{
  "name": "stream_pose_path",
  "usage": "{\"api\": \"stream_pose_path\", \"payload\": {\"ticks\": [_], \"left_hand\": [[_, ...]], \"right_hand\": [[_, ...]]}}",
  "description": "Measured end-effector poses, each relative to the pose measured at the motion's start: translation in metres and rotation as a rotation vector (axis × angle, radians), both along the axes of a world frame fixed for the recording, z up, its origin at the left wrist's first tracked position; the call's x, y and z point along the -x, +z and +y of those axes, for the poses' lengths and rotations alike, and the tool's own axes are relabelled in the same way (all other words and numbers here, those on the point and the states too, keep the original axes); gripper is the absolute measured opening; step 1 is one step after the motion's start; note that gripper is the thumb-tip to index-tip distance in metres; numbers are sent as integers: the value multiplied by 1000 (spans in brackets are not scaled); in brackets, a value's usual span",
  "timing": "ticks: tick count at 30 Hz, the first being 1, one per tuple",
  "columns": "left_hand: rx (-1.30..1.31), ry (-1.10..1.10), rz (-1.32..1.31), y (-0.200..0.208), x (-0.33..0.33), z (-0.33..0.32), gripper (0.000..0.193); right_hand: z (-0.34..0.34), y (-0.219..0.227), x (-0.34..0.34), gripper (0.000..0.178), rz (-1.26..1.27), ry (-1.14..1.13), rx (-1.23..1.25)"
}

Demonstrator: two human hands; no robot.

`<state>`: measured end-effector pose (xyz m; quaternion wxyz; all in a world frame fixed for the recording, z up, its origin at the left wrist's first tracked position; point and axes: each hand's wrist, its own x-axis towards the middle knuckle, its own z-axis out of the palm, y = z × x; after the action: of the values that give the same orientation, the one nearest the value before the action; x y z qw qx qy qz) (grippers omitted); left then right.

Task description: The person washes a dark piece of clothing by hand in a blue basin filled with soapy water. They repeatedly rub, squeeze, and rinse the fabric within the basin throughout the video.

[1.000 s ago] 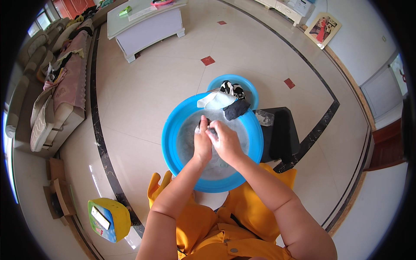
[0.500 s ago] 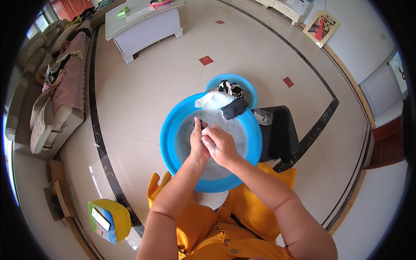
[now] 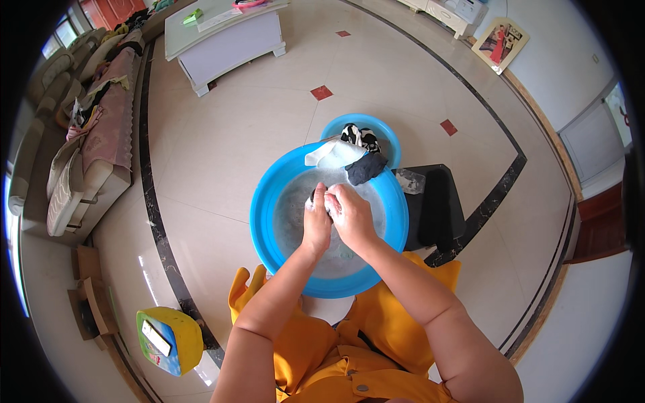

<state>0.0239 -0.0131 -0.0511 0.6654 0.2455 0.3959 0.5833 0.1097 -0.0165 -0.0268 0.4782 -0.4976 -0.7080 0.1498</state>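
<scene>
Mid-frame, your left hand (image 3: 316, 223) and right hand (image 3: 353, 216) are together, clamped on a small dark cloth (image 3: 311, 199); it peeks out left of your left thumb, over the soapy water (image 3: 291, 216) in the blue tub (image 3: 263, 215).

Mid-basin blocked: left hand (image 3: 317, 225) and right hand (image 3: 354, 218) meet there around a black cloth (image 3: 311, 200). Passage left of them, over the sudsy water (image 3: 287, 215), across the left rim of the large blue basin (image 3: 262, 208) to floor tiles (image 3: 201, 181). Far rim obstructed by white cloth (image 3: 334, 154) and dark grey cloth (image 3: 367, 168); smaller blue basin (image 3: 388, 129) behind. Low black stand (image 3: 437, 211) just beside right rim. Forearms (image 3: 279, 289) cross near rim.
</scene>
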Motion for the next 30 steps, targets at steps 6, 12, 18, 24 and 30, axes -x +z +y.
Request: {"api": "stream_pose_path", "payload": {"ticks": [6, 12, 18, 24, 30], "left_hand": [[-14, -12, 75, 5, -4, -2, 31], [36, -63, 180, 11, 3, -1, 26], [-84, -13, 287, 29, 3, 6, 20], [-76, -132, 188, 19, 18, 16, 27], [-127, -234, 318, 17, 19, 17, 25]], "right_hand": [[8, -4, -10, 8, 135, -49, 98], [31, -2, -37, 23, 692, -113, 448], [28, 23, -47, 25, 1014, 144, 703], [26, 26, -41, 30, 822, 242, 813], [29, 22, -45, 26, 689, 217, 748]]}}
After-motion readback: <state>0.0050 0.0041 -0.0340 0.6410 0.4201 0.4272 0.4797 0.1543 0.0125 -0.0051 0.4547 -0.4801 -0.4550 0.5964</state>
